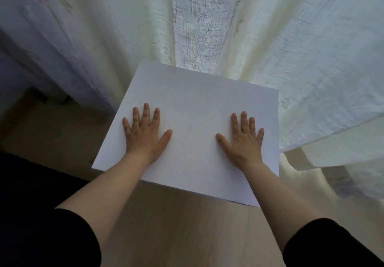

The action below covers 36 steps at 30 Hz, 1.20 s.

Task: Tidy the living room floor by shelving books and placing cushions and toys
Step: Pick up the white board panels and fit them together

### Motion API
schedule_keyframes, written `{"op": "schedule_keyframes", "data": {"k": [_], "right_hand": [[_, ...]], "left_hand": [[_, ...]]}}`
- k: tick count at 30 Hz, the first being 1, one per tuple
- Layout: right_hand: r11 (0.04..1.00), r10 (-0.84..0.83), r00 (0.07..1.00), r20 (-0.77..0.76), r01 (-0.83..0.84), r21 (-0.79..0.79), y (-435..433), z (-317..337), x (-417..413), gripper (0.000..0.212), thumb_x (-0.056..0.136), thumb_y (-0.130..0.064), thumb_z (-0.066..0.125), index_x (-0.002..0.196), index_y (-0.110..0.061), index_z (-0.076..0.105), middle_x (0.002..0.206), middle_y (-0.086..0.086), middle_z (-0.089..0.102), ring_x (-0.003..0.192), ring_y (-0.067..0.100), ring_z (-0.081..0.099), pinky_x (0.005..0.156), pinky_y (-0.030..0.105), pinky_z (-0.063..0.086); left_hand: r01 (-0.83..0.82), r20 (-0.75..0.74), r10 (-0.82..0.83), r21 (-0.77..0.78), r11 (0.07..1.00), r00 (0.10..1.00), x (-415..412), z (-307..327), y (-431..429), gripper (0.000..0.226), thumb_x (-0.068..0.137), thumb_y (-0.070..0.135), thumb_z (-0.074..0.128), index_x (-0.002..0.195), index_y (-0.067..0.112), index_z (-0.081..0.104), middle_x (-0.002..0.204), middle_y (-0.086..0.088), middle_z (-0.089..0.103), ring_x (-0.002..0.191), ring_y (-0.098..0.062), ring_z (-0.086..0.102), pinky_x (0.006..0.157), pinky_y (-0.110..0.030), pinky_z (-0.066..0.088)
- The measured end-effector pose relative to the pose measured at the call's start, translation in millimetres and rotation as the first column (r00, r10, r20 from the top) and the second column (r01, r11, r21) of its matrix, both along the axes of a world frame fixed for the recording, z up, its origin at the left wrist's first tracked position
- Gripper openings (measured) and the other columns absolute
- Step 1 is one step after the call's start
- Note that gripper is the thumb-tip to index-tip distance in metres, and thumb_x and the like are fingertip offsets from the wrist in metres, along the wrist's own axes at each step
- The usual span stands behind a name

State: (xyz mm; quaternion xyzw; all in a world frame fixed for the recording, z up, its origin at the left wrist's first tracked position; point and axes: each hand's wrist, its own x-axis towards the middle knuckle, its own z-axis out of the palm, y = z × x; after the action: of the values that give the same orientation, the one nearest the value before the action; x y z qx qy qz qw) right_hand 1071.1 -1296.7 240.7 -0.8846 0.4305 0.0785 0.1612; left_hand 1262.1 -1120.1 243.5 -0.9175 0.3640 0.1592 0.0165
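Note:
A plain white flat surface (193, 100), like the top of a small table or box, stands in front of me against the curtains. My left hand (145, 135) lies flat on its left part, palm down, fingers straight and spread. My right hand (242, 140) lies flat on its right part in the same way. Neither hand holds anything. No books, cushions or toys are in view.
Pale sheer curtains (207, 27) hang right behind the white surface and spread to both sides, reaching the floor. Light wooden floor (187, 225) lies below. A dark shape (25, 183) fills the lower left. Another white ledge (342, 150) sits at the right.

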Motion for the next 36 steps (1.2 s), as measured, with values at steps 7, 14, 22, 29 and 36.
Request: {"op": "schedule_keyframes", "data": {"k": [7,14,22,29,36], "right_hand": [[0.977,-0.116,0.961,0.250,0.065,0.205,29.9,87.0,-7.8,0.068,0.095,-0.050,0.046,0.152,-0.021,0.022,0.157,0.003,0.027,0.144,0.021,0.024,0.115,0.037,0.024],[0.893,-0.316,0.903,0.290,0.180,0.412,84.7,200.0,-21.3,0.060,0.092,-0.042,0.057,0.145,-0.020,0.037,0.142,0.001,0.048,0.128,0.018,0.047,0.106,0.040,0.042],[0.843,-0.411,0.842,0.349,0.206,0.496,141.2,344.3,-31.5,0.051,0.090,-0.037,0.060,0.137,-0.020,0.047,0.129,0.000,0.057,0.114,0.014,0.054,0.092,0.026,0.043],[0.828,-0.454,0.772,0.445,0.181,0.530,176.4,445.1,-40.2,0.036,0.093,-0.031,0.057,0.126,-0.018,0.056,0.102,-0.006,0.060,0.093,0.009,0.056,0.072,0.018,0.039],[0.850,-0.356,0.751,0.556,0.014,0.526,179.4,489.8,-44.9,0.029,0.091,-0.032,0.059,0.118,-0.023,0.060,0.107,-0.008,0.065,0.097,0.008,0.062,0.070,0.012,0.044]], "left_hand": [[-0.151,-0.287,0.093,-0.187,0.971,0.953,-34.5,77.5,14.7,0.058,0.099,0.044,0.036,0.149,0.017,0.026,0.160,-0.004,0.015,0.147,-0.025,0.013,0.119,-0.042,0.015],[-0.317,-0.459,0.161,-0.288,0.904,0.874,-58.9,192.6,44.9,0.049,0.096,0.033,0.049,0.141,0.016,0.041,0.146,-0.003,0.042,0.132,-0.020,0.042,0.106,-0.032,0.035],[-0.365,-0.524,0.138,-0.358,0.859,0.840,-92.9,336.4,93.8,0.046,0.094,0.030,0.051,0.138,0.015,0.045,0.140,-0.001,0.050,0.127,-0.018,0.047,0.104,-0.034,0.041],[-0.409,-0.548,0.124,-0.436,0.801,0.827,-116.5,419.2,140.9,0.042,0.093,0.027,0.055,0.133,0.015,0.050,0.133,0.000,0.055,0.120,-0.016,0.053,0.098,-0.033,0.046],[-0.483,-0.528,0.166,-0.546,0.685,0.833,-123.8,471.0,155.4,0.039,0.093,0.023,0.057,0.131,0.017,0.051,0.129,0.002,0.057,0.115,-0.013,0.054,0.098,-0.034,0.047]]}}
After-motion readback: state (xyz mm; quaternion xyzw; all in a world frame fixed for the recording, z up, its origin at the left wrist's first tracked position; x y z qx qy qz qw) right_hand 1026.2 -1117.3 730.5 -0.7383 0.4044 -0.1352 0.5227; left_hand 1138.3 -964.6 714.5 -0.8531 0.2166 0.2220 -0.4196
